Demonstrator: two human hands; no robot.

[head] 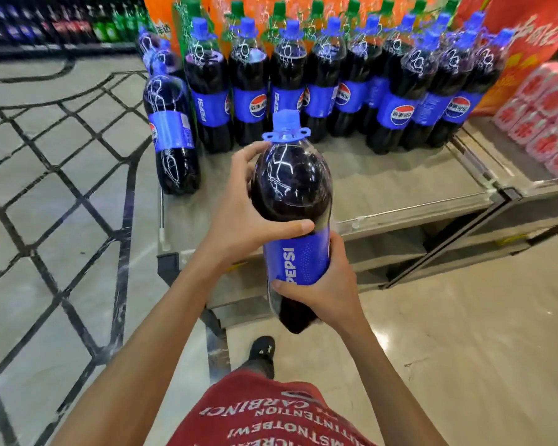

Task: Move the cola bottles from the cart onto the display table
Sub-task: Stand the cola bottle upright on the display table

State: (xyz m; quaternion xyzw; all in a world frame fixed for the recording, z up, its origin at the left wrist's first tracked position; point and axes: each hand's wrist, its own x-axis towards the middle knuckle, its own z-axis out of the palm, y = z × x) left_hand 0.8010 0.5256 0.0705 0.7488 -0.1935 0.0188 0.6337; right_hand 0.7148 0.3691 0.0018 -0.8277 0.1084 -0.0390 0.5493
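Blue-capped cola bottle point(292, 188) in air at display table point(400, 185) front edge; our left hand point(255, 217) wraps shoulder, right hand point(331, 284) clasps label. We should level base, set down toward 12 o'clock, short of standing row point(316, 88).

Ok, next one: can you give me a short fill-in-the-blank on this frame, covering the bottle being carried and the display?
1. The held cola bottle has a ____ cap.
2. The left grip holds its upper part, the right grip its ____ part.
3. On the display table, the orange bottles behind the standing cola bottles have ____ caps.
Missing words: blue; lower; green.
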